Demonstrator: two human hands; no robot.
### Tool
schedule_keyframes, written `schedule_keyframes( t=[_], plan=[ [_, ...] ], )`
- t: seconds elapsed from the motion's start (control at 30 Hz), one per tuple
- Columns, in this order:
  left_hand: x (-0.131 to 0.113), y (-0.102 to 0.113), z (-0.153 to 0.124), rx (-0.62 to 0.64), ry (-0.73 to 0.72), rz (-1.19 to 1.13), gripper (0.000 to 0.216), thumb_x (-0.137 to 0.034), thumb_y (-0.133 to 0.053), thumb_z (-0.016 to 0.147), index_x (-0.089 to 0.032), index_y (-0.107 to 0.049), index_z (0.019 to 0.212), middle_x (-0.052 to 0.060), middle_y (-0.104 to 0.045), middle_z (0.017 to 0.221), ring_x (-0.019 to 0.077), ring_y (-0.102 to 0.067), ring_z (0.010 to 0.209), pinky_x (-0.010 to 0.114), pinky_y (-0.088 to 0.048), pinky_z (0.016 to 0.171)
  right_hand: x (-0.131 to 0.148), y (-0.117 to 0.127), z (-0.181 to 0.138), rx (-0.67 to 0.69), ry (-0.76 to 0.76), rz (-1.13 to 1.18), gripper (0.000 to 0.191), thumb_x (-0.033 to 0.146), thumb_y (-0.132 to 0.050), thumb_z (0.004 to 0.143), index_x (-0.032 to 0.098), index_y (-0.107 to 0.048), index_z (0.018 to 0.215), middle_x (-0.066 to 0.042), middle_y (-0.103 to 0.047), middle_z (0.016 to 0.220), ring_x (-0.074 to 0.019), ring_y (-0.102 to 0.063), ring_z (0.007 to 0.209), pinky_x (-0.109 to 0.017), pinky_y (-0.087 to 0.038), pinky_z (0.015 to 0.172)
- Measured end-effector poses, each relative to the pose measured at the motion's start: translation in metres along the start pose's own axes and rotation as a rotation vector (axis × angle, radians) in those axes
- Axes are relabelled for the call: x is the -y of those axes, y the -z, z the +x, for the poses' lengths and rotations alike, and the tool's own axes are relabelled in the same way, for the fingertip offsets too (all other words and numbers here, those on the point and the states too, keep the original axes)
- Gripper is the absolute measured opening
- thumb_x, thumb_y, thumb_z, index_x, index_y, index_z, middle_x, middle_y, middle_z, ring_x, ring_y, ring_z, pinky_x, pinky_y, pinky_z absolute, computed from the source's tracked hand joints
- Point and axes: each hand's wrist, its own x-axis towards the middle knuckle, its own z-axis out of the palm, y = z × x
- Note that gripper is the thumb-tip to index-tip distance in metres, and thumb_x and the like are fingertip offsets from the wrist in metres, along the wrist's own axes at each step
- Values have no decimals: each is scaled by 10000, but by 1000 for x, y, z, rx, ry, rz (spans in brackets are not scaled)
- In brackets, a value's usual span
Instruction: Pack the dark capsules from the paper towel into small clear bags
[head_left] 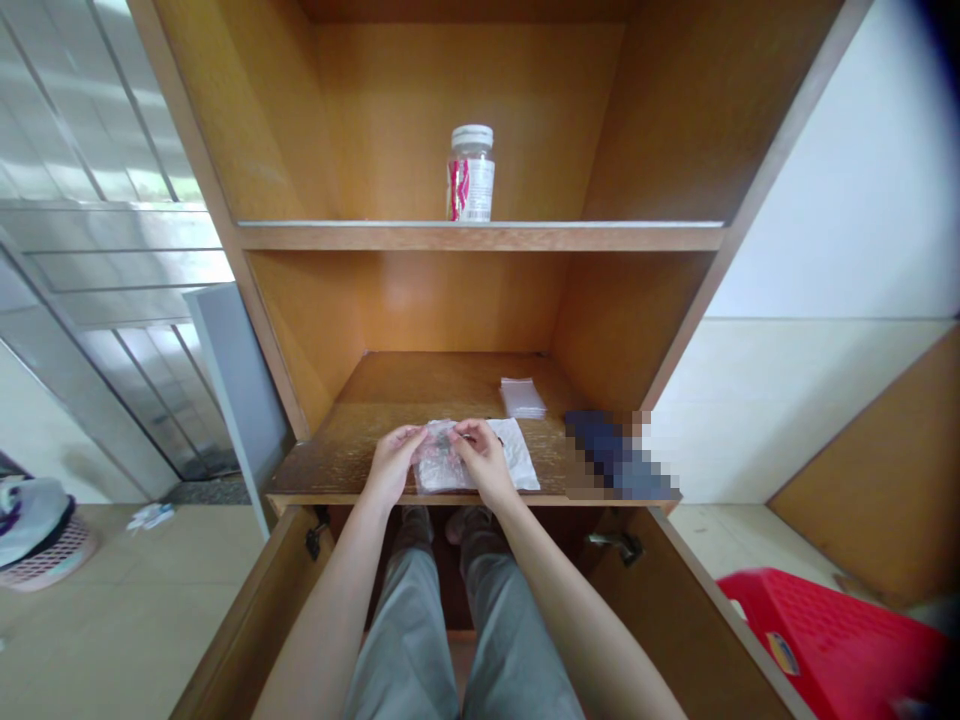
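Note:
Both of my hands meet over a clear plastic bag (442, 468) near the front of the lower shelf (352, 445). My left hand (396, 462) pinches the bag's upper left edge between thumb and fingers. On the other side, my right hand (481, 458) has its fingers closed at the bag's upper right part. Any small thing inside the bag or between the fingertips is too small to make out. A white sheet or packet (517, 455) lies partly under my right hand. Behind it rests a small stack of clear plastic bags (523, 397).
A clear jar with a white lid (472, 175) stands on the upper shelf (480, 238). A blurred dark item (615, 455) lies at the shelf's right. Open cabinet doors flank my legs. A red plastic basket (832, 640) sits at right, a waste basket (52, 550) at left.

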Motion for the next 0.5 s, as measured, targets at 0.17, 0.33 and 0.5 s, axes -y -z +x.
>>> schedule_keyframes(
  t=[0.17,0.33,0.5],
  plan=[
    [1,3,1,47,-13,-63,238,-322,-645,687,-114,-651,802,75,-672,796,154,-618,692,266,-480,657,2,-1,-3,103,95,-65,144,325,-558,736,202,-586,806,-35,-621,825,-148,-570,750,-268,-449,692],
    [4,6,2,48,-1,-59,267,-325,-653,684,-94,-661,817,88,-674,820,146,-614,686,257,-476,648,1,1,-1,155,147,-206,185,300,-509,769,188,-622,863,-56,-642,868,-166,-584,791,-290,-452,733],
    [1,5,1,55,37,-62,285,-335,-655,681,-93,-659,830,96,-676,817,145,-617,683,254,-474,643,6,2,-1,179,163,-321,206,264,-498,763,191,-628,906,-61,-650,901,-171,-593,807,-293,-458,740]
  ],
)
